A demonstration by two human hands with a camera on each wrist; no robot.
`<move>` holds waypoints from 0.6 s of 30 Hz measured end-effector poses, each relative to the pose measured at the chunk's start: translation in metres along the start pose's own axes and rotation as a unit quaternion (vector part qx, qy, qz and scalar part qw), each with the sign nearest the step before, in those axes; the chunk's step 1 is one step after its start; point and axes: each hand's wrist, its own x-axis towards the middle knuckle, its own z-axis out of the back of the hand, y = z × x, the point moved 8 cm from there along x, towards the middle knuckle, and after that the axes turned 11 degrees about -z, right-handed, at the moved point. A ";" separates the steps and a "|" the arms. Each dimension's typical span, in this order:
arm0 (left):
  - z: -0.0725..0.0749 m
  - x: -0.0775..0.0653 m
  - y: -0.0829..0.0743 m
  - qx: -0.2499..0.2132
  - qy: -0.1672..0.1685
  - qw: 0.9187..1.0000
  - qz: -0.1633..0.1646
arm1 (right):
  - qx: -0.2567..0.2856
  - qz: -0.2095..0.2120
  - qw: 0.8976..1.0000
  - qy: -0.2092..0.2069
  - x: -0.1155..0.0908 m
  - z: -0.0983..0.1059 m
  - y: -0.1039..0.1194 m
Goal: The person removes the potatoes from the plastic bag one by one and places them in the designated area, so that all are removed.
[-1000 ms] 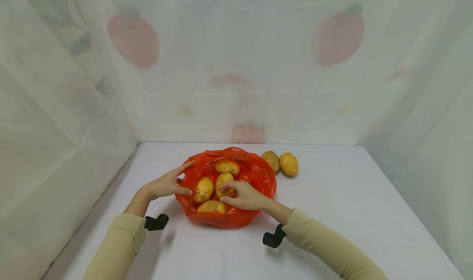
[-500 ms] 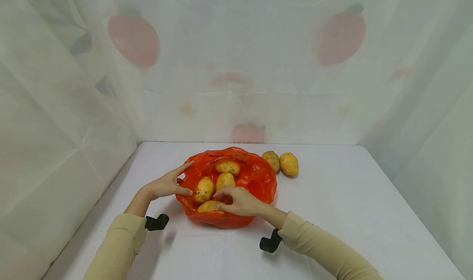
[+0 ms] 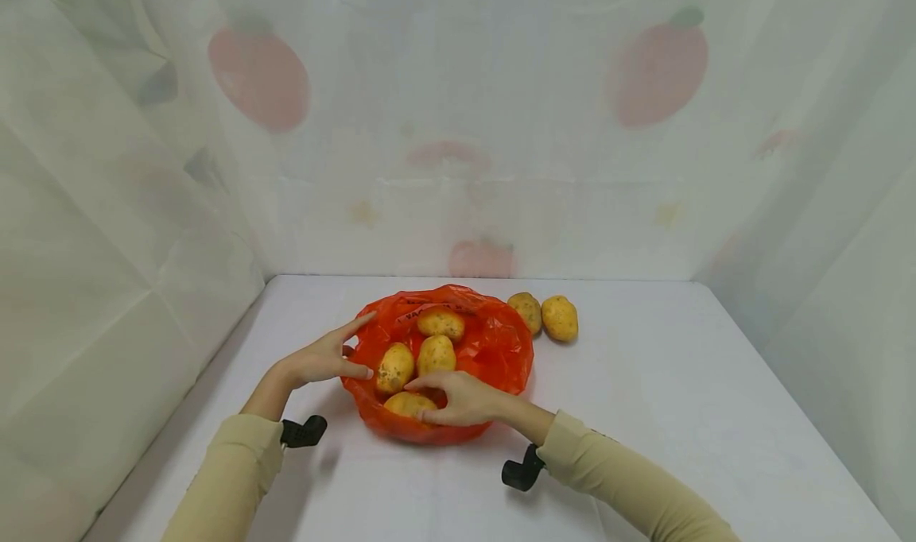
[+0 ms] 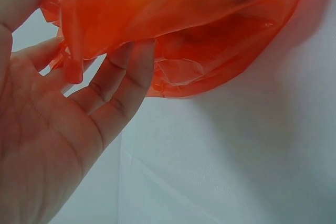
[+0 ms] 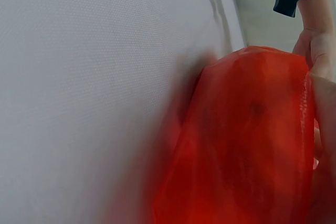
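Note:
A red plastic bag (image 3: 511, 351) lies with its mouth spread wide on the white table, holding several potatoes. My left hand (image 3: 322, 361) holds the bag's left side, thumb and index finger stretched over the rim; in the left wrist view its other fingers (image 4: 126, 87) bend against the outside of the plastic. Inside the bag, my right hand (image 3: 468, 397) grips the front potato (image 3: 406, 404) between thumb and fingers. Beyond it sit a left potato (image 3: 395, 367), a middle potato (image 3: 436, 354) and a back potato (image 3: 440, 323). In the right wrist view the bag hides most of the right hand.
Two loose potatoes, a darker potato (image 3: 525, 311) and a yellow potato (image 3: 560, 318), lie on the table (image 3: 644, 415) behind the bag's right side. Pale printed sheets (image 3: 458, 113) wall off the back and both sides.
My right hand has moved from the middle potato toward the near side and taken hold of the front potato, which shifted slightly. The left hand has stayed at the bag's rim.

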 end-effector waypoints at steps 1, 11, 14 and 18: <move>0.000 0.000 0.000 0.000 0.000 1.000 0.001 | -0.002 0.002 1.000 0.007 0.000 -0.001 0.000; 0.000 0.000 -0.001 -0.003 0.002 1.000 0.001 | -0.013 0.006 0.999 0.030 0.001 -0.007 0.001; -0.001 -0.001 -0.001 -0.004 0.002 1.000 0.001 | -0.013 0.005 0.999 0.029 0.002 -0.008 0.001; 0.000 -0.001 -0.002 -0.004 0.001 1.000 -0.002 | -0.008 0.005 1.000 0.024 0.002 -0.008 0.002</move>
